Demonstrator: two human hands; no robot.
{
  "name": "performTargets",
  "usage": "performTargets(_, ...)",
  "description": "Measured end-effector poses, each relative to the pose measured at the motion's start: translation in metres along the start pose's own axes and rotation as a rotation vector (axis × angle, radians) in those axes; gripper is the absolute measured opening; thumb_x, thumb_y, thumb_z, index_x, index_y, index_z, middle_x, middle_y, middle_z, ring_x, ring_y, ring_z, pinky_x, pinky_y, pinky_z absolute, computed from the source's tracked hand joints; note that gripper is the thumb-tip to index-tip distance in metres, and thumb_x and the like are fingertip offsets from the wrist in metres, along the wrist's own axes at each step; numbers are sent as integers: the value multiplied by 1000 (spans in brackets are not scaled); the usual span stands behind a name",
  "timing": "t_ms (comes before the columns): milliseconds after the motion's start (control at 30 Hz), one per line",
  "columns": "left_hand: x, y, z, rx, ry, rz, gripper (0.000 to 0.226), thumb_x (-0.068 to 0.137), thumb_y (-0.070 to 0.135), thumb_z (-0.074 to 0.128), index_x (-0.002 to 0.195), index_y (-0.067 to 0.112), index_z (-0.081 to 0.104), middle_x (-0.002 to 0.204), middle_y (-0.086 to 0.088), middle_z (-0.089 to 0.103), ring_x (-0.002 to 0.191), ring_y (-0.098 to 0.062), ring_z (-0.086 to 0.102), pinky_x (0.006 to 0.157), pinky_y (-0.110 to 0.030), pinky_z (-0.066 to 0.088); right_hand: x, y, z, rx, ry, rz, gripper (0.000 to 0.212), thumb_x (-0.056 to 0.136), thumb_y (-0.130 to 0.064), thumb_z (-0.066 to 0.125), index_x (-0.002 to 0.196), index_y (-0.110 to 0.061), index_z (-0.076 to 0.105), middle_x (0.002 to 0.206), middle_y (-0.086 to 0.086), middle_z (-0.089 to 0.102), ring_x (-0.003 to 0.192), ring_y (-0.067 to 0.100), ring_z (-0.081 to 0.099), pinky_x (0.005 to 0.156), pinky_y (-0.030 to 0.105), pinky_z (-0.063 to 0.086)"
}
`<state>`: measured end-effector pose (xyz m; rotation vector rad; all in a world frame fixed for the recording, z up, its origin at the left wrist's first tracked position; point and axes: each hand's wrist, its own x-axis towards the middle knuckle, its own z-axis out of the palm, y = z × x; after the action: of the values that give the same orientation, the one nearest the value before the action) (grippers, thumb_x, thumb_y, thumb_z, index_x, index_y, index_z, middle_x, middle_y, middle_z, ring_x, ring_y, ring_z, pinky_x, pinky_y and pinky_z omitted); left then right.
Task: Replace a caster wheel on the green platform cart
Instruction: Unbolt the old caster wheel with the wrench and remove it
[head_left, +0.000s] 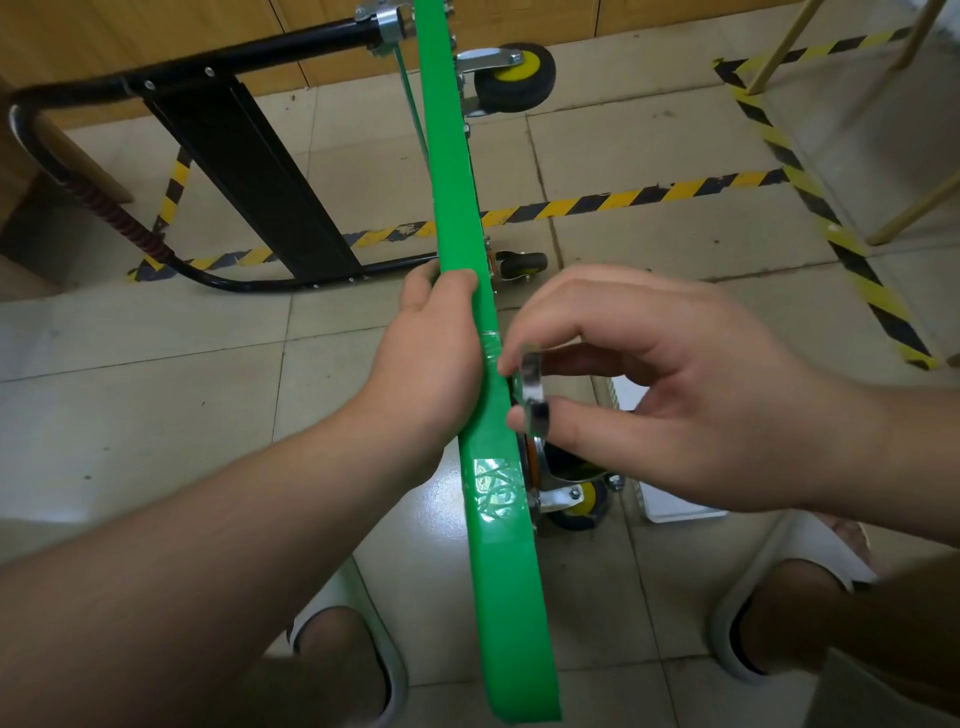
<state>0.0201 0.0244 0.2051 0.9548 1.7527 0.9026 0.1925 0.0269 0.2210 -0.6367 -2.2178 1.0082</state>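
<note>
The green platform cart (498, 597) is stood on 1 long side on the tiled floor (156, 389) and is seen edge-on, its narrow rim running from near centre to far centre. The upper rim is grasped by the left grip (436, 343), with the fingers curled over to the far side. Just right of that rim, a shiny metal piece (535, 400) is pinched edge-on by the right grip (675, 395) between thumb and fingers, close against the underside of the deck; what the piece is cannot be told.

3 wheels are seen on the right-hand face. A near caster (579, 501) with a yellow hub sits just below the right grip, a small dark wheel (522, 265) is seen beyond the left grip, and a far caster (514, 78) projects near the wall. A patch of clear tape (496, 491) is stuck across the rim beside the near caster.

The black handle (249, 171) is spread over the floor on the left, and plain tile is shown between it and the left forearm. Yellow-and-black hazard tape (623, 200) is laid across the floor behind the deck. On the right, a white container (670, 501) is partly hidden under the right grip, and wooden legs (779, 52) stand at the far right.
</note>
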Motion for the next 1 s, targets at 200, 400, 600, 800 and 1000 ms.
performTargets(200,-3,3,1,-111,48,-84,44,93,38,46,131,19,57,101,-12,68,95,-34,67,86,-50,56,15,-4,-9,55,118,57,20,93,-17,68,110,-8,65,102,5,68,100,21,68,88,37,58)
performTargets(400,-4,7,2,-121,13,-154,42,101,44,39,137,27,52,108,-6,66,82,-25,68,48,-25,52,38,9,-24,264,368,377,16,97,-14,64,112,-7,64,100,15,69,88,25,74,72,32,63)
performTargets(600,-3,6,2,-121,14,-154,41,101,44,38,137,29,51,106,-4,65,82,-23,67,48,-23,49,42,35,-20,512,422,818,21,99,-16,62,111,1,64,84,10,71,85,29,76,68,28,63)
performTargets(800,-4,7,3,-110,26,-155,39,102,44,38,136,29,51,105,-4,64,85,-23,66,54,-26,49,43,48,-10,655,455,981,15,101,-12,59,102,2,61,80,13,68,74,26,76,69,32,64)
performTargets(1000,-4,7,3,-97,26,-147,37,101,44,38,133,31,53,103,-5,65,90,-26,66,65,-32,49,47,55,-3,701,436,1035,17,100,-12,61,105,4,61,81,15,67,69,25,76,62,28,63)
